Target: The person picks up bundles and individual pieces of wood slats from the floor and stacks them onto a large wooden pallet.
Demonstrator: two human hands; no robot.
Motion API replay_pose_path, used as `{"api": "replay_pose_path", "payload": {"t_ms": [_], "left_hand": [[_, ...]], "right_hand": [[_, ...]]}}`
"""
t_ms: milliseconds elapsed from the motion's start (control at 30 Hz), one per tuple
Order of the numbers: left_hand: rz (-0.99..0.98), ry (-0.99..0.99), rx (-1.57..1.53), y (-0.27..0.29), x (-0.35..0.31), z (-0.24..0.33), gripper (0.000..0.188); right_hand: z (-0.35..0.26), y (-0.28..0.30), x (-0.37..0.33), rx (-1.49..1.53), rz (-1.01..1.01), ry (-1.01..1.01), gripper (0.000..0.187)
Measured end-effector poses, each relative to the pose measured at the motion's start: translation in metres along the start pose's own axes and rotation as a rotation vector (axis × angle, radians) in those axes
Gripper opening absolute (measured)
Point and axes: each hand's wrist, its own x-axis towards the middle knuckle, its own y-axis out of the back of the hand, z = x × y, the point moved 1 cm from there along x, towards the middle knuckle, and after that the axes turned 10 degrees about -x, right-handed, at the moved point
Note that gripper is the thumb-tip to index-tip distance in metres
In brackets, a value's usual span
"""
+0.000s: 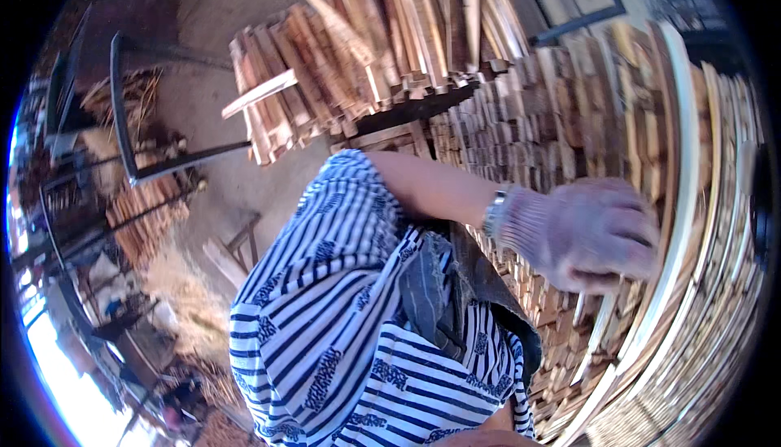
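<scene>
My left arm, in a black-and-white striped sleeve (325, 244), bends at the elbow and reaches across to the right. A watch (495, 209) sits on its wrist. My left hand (598, 235), in a pale knitted work glove, is slightly blurred, its fingers curled closed above stacked wooden slats (561, 113). What lies inside the fingers, if anything, is hidden. Just right of the knuckles runs a long pale wood strip (687, 162). A bit of bare skin (503, 418) shows at the lower edge, but my right hand is out of view.
A pile of short wooden slats (325, 65) lies ahead, one slat (260, 93) crosswise on it. More long strips (724, 227) are stacked at the far right. Dark metal frames (122, 113) stand left, near another wood stack (146, 211) and sawdust (195, 309).
</scene>
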Motion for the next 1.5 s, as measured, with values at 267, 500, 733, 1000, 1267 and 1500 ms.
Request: {"api": "replay_pose_path", "payload": {"t_ms": [267, 500, 733, 1000, 1267, 1500], "left_hand": [[0.255, 1.621, 0.499, 0.222, -0.307, 0.072, 0.047], [0.911, 2.213, 1.143, 0.202, -0.554, 0.317, 0.021], [0.464, 2.268, 0.98, 0.044, -0.572, 0.395, 0.04], [0.47, 2.169, 1.05, 0.163, -0.52, 0.39, 0.053], [0.346, 2.177, 1.03, 0.339, -0.604, 0.424, 0.047], [0.672, 2.132, 0.738, 0.489, -0.641, 0.489, 0.037]], "right_hand": [[0.02, -0.084, 0.103, -0.035, -0.539, -0.001, 0.039], [0.017, -0.164, 0.176, -0.067, -0.763, 0.161, 0.043], [0.009, -0.27, 0.186, 0.143, -0.921, 0.188, 0.047], [-0.036, -0.289, 0.168, 0.194, -0.821, 0.022, 0.042], [-0.112, -0.379, 0.148, 0.03, -0.474, 0.541, 0.043], [-0.155, -0.485, 0.017, 0.107, -0.266, -0.06, 0.044]]}}
